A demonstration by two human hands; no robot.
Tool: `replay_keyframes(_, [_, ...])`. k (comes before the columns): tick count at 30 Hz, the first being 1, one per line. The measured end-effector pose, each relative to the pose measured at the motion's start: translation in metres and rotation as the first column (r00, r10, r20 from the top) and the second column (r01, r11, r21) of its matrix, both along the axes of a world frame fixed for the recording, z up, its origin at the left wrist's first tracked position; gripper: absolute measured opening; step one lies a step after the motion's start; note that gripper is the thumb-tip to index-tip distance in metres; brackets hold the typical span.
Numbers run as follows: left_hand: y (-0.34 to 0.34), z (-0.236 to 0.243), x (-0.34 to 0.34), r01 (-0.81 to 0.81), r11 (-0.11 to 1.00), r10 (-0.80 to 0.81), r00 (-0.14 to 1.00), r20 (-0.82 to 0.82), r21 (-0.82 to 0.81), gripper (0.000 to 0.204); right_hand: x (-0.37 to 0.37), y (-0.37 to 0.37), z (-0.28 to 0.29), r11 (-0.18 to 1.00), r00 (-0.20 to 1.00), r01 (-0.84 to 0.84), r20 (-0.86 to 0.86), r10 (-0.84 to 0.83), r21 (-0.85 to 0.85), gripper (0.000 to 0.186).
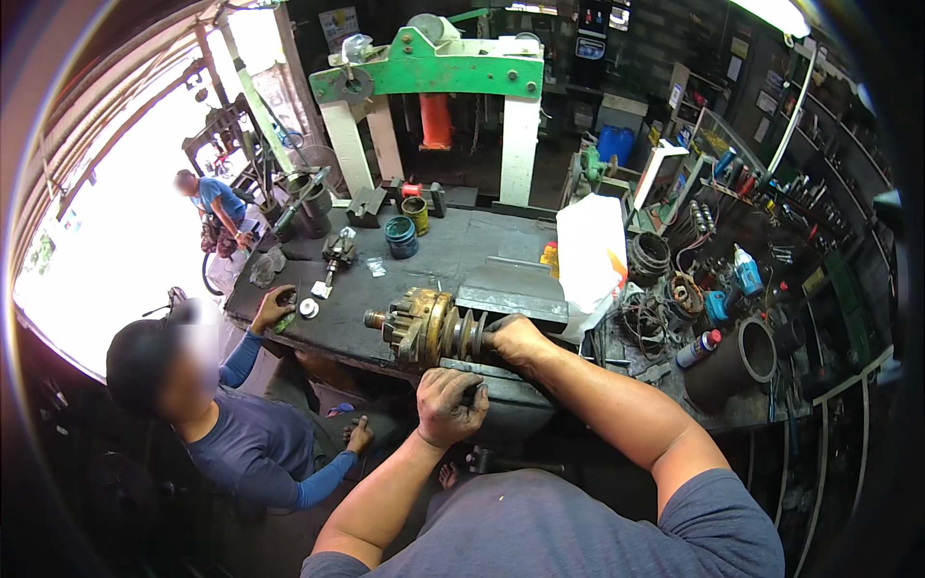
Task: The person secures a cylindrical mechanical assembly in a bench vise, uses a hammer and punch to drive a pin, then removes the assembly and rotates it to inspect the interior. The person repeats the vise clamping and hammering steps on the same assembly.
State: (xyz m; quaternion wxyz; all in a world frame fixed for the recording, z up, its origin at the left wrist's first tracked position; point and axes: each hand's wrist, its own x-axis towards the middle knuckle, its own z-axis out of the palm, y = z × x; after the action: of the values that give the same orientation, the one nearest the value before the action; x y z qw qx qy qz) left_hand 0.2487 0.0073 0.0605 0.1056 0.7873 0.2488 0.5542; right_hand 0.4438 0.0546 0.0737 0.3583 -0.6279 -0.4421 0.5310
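Observation:
A metal rotor (pixel 419 326) with brass-coloured, toothed claws and a ribbed shaft lies sideways over a bench vise (pixel 506 387). My right hand (pixel 518 342) is closed at the right end of its shaft, with the fingertips partly hidden behind the metal. Just below the rotor, at the near side of the vise, my left hand (pixel 451 405) is curled with the fingers bent in. Whatever it may hold is too small and dark to make out. Both hands are smudged with grease.
A co-worker (pixel 255 414) sits at left, one hand (pixel 276 306) at the bench edge. The dark bench (pixel 462 231) bears a dark blue can (pixel 403 237), a yellow can (pixel 415 214) and a smaller rotor (pixel 337 252). A green-and-white press frame (pixel 443 72) stands behind; a spray can (pixel 699 349) stands right.

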Motion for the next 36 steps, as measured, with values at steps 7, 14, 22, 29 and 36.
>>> replay_keyframes(7, [0.002, -0.002, -0.003, 0.018, 1.0, -0.018, 1.0, 0.013, -0.008, 0.019, -0.003, -0.004, 0.011, 0.998, 0.99, 0.063, -0.129, -0.065, -0.015, 0.032])
replay_keyframes(14, [0.004, -0.002, -0.004, 0.035, 0.999, -0.035, 0.999, 0.023, -0.024, 0.02, -0.004, -0.005, 0.02, 0.993, 0.996, -0.016, 0.089, 0.026, -0.115, 0.036])
replay_keyframes(22, [0.004, -0.003, -0.004, 0.031, 0.999, -0.03, 0.999, 0.038, -0.019, 0.021, -0.002, -0.003, 0.011, 0.99, 1.0, -0.013, -0.019, 0.01, -0.144, 0.042])
replay_keyframes(29, [0.001, -0.002, -0.004, 0.009, 1.0, -0.008, 0.999, 0.038, -0.022, 0.021, 0.002, -0.003, 0.007, 0.999, 0.998, -0.028, -0.06, 0.026, -0.045, 0.043])
replay_keyframes(36, [0.002, -0.001, -0.003, 0.008, 1.0, -0.007, 1.0, 0.031, -0.011, 0.021, -0.004, -0.006, 0.015, 0.999, 0.992, 0.052, -0.115, -0.053, -0.012, 0.042])
